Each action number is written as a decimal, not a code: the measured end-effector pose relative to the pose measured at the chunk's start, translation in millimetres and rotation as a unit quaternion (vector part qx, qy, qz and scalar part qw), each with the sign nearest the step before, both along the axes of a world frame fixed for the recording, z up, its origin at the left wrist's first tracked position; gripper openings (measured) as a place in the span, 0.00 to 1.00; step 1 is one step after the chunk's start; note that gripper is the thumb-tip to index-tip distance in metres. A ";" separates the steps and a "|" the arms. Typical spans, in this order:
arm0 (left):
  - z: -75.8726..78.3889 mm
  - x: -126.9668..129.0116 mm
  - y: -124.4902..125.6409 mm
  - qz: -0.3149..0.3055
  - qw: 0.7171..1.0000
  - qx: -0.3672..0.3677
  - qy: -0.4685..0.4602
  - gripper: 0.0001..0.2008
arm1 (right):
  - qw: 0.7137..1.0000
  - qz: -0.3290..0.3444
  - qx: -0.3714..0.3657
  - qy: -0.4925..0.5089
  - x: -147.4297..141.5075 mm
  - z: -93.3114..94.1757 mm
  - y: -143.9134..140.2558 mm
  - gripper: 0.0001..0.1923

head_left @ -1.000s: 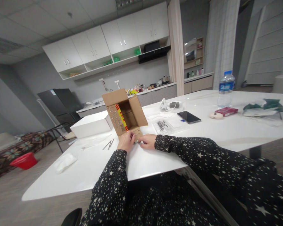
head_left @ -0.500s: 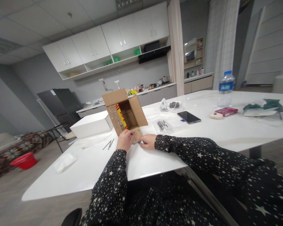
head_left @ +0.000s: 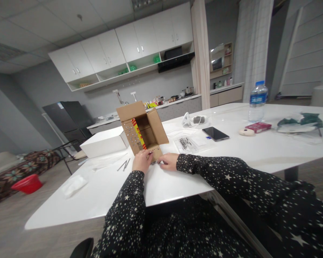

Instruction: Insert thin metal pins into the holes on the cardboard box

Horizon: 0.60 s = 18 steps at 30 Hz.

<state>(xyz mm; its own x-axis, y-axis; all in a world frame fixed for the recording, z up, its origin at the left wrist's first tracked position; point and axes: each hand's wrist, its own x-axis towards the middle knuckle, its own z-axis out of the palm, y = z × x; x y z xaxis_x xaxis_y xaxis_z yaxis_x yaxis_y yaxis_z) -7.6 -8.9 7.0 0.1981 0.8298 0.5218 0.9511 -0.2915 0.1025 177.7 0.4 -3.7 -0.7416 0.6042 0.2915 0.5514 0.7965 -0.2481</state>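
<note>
An open cardboard box [head_left: 158,125] stands tilted on the white table, its opening toward me and its flaps spread. Small round shiny pieces dot its left flap [head_left: 130,137], beside a yellow and red strip [head_left: 139,133]. My left hand [head_left: 142,161] is closed at the lower edge of that flap, its fingertips by the front flap [head_left: 157,152]. Close on the right, my right hand [head_left: 169,161] rests low at the table with bent, closed fingers. A thin dark piece [head_left: 154,162] shows between both hands; what the fingers pinch is too small to make out.
Left of the box lie thin metal rods [head_left: 123,165], a crumpled tissue [head_left: 74,185] and a white box [head_left: 104,141]. To the right are a clear plastic packet [head_left: 187,144], a phone [head_left: 215,133], a white fan-like device [head_left: 196,120], a water bottle [head_left: 257,102] and a red pack [head_left: 258,127].
My left hand's fingers have shifted very slightly at the box. The right hand and everything else stay in place.
</note>
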 end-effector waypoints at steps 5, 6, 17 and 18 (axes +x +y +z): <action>0.0 -0.1 -0.1 0.007 1.000 -0.011 -0.005 0.11 | 1.000 -0.007 -0.002 0.004 0.1 0.0 -0.9 0.17; -0.3 -0.3 0.2 0.007 1.000 -0.013 -0.006 0.11 | 1.000 -0.007 -0.003 0.004 0.1 0.2 -1.1 0.17; -0.4 -2.6 1.0 0.017 1.000 -0.004 -0.007 0.11 | 1.000 -0.010 -0.008 -0.001 0.3 1.3 -1.5 0.17; 0.2 -2.6 0.2 0.022 1.000 0.000 -0.008 0.11 | 1.000 -0.010 -0.008 -0.001 0.3 1.5 -1.5 0.17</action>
<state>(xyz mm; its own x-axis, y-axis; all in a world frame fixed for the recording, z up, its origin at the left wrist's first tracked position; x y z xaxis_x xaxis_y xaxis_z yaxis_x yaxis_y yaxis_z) -10.1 -8.7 7.2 0.1524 0.8373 0.5251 0.9612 -0.2492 0.1184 178.0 -1.0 -2.3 -0.7301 0.6236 0.2795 0.5677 0.7811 -0.2600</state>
